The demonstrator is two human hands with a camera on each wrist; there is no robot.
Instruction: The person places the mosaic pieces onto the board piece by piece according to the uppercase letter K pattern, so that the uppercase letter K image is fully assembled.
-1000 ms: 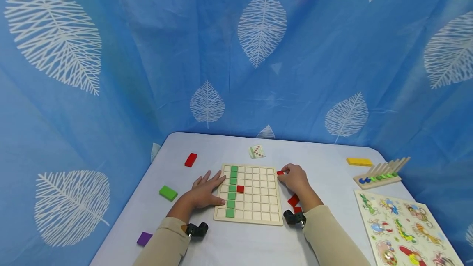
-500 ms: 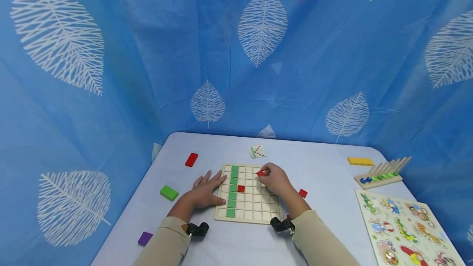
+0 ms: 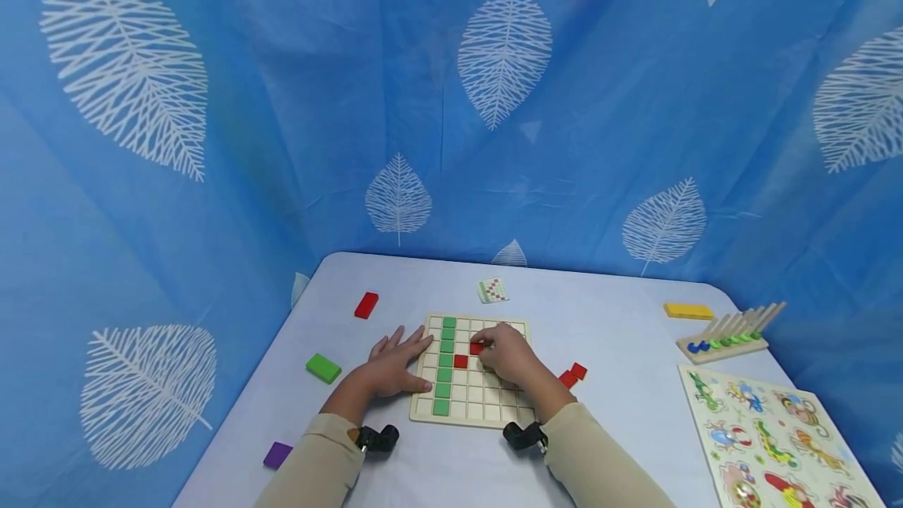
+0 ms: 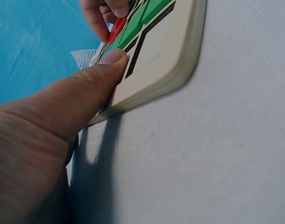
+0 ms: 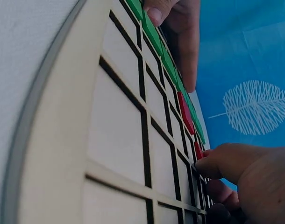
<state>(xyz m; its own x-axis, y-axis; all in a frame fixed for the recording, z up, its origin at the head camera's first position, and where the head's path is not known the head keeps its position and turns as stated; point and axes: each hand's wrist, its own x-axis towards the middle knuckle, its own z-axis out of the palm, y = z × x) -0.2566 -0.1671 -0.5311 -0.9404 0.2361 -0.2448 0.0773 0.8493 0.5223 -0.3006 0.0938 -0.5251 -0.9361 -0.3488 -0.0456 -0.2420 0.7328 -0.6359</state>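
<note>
A pale wooden grid board (image 3: 466, 421) lies on the white table, with a column of green tiles (image 3: 443, 390) near its left side. One red tile (image 3: 461, 361) sits in a cell beside that column. My right hand (image 3: 511, 353) pinches another red tile (image 3: 476, 349) at a cell up and right of the seated one; the right wrist view shows this held tile (image 5: 198, 150) at the fingertips. Fingers spread, my left hand (image 3: 388, 371) rests on the board's left edge, its thumb (image 4: 112, 58) touching the rim in the left wrist view.
Loose red tiles (image 3: 568, 379) lie right of the board. A red block (image 3: 366, 305), green block (image 3: 323, 368) and purple block (image 3: 277, 455) are on the left. Behind stands a pattern card (image 3: 492, 290). Rightward are a yellow block (image 3: 688, 311), bead rack (image 3: 727, 343) and animal puzzle (image 3: 765, 433).
My right hand took a red tile from the table right of the board and carried it left over the grid to a cell near the seated red tile. My left hand stayed put.
</note>
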